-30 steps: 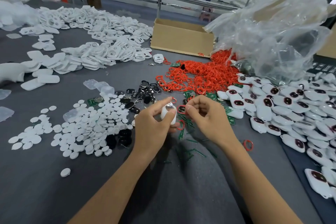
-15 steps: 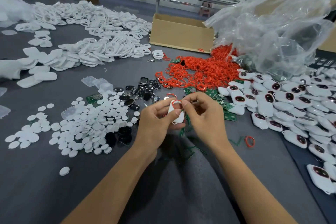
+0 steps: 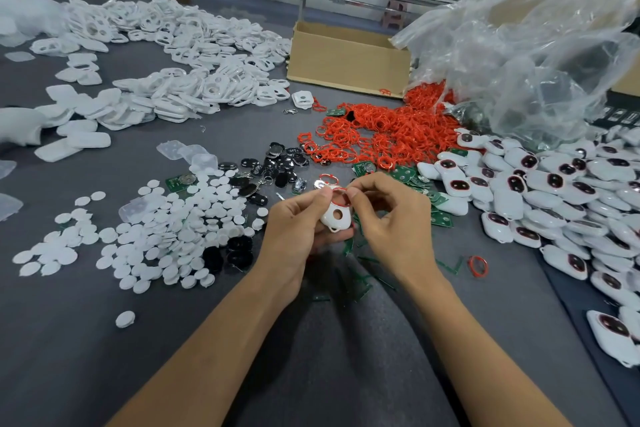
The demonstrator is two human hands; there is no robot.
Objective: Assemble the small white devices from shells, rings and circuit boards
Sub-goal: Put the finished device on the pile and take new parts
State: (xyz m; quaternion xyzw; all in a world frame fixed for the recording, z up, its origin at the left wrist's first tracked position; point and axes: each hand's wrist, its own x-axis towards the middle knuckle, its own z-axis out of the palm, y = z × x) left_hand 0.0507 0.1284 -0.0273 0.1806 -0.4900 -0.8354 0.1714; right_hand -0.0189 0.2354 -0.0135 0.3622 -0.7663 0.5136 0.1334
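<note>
My left hand point(image 3: 298, 229) grips a small white shell point(image 3: 335, 217) with its open side up, above the grey table's middle. My right hand point(image 3: 391, 218) pinches a red ring point(image 3: 341, 196) at the shell's top opening, thumb and forefinger on it. A heap of red rings point(image 3: 384, 135) lies behind my hands. Green circuit boards point(image 3: 403, 173) are scattered to the right of my hands. A big pile of white shells with red-rimmed dark openings point(image 3: 554, 198) fills the right side.
White round discs point(image 3: 166, 236) and black parts point(image 3: 277, 170) cover the left middle. White shell halves point(image 3: 180, 59) are heaped at the back left. An open cardboard box point(image 3: 349, 61) and a clear plastic bag point(image 3: 526, 45) stand behind. A loose red ring point(image 3: 478, 266) lies to the right.
My hands came together: the right hand brought a red ring onto the shell held in the left. The shell has turned so its inside faces up.
</note>
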